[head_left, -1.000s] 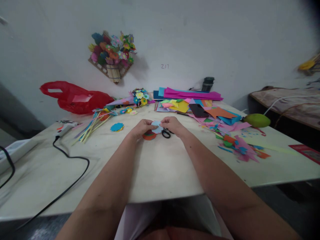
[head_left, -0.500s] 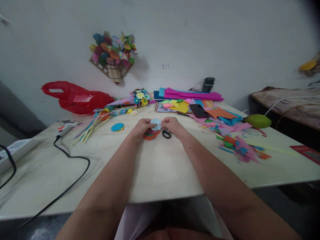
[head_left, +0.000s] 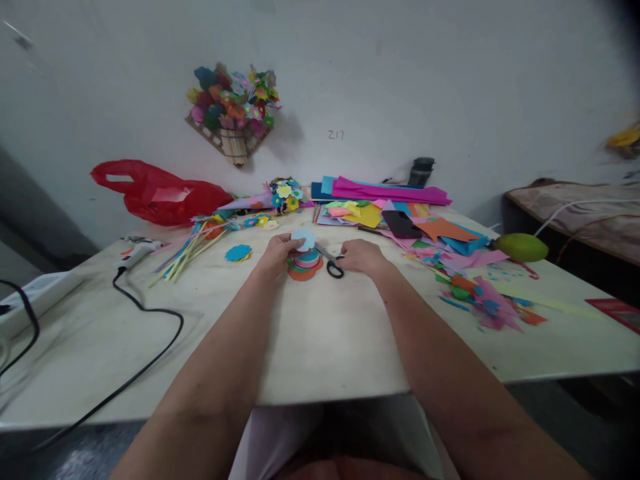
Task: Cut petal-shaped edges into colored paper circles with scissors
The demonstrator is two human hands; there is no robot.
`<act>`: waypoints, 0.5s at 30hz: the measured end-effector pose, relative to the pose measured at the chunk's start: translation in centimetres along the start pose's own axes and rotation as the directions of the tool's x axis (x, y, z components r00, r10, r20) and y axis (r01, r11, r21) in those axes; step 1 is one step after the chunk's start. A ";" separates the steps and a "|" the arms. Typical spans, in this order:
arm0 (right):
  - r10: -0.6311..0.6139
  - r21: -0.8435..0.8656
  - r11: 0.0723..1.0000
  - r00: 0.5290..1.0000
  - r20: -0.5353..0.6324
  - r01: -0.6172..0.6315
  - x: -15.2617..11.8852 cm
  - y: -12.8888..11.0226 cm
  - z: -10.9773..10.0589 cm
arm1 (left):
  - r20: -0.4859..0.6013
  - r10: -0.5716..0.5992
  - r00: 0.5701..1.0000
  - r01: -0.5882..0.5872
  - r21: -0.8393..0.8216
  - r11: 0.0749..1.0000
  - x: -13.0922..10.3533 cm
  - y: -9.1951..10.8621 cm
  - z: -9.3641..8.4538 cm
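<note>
Pinched in my left hand [head_left: 281, 253] is a light blue paper piece [head_left: 303, 241] with a rounded outline. Beneath it on the table lies a stack of coloured paper pieces [head_left: 306, 269], orange at the bottom. My right hand [head_left: 359, 256] has its fingers at the black handles of the scissors [head_left: 335, 268], whose blades point up and left beside the stack. A blue scalloped paper piece [head_left: 238, 253] lies left of my left hand, with yellow showing under it.
A glue gun [head_left: 141, 252] with a black cord and a red bag [head_left: 160, 193] are on the left. Coloured sheets [head_left: 390, 190], a phone [head_left: 400, 225], paper scraps [head_left: 493, 303] and a green fruit [head_left: 523, 247] are on the right.
My right hand has let go of the light blue piece and moved to the scissors. My left hand has shifted slightly left with the piece, and more of the stack shows.
</note>
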State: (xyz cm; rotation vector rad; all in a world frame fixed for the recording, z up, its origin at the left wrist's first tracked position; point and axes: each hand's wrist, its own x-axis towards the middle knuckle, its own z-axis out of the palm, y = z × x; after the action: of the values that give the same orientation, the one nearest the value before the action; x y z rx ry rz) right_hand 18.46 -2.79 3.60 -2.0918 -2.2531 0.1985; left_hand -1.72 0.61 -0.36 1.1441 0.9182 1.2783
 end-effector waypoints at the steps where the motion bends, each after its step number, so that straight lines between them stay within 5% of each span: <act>1: -0.010 -0.020 1.000 1.000 0.017 0.010 -0.1 -0.2 0.0 | -0.009 -0.001 1.000 0.001 -0.004 1.000 0.0 0.0 0.0; 15: -0.093 -0.090 0.992 0.995 -0.042 0.089 -0.4 -0.9 0.3 | -0.098 0.047 0.994 -0.049 -0.020 0.999 0.6 -0.4 -0.6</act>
State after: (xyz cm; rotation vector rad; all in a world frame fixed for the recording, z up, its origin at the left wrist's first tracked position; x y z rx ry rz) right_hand 17.60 -3.26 3.45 -2.0057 -2.3648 0.0458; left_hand -2.16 1.28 -0.86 1.0996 0.9502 1.3906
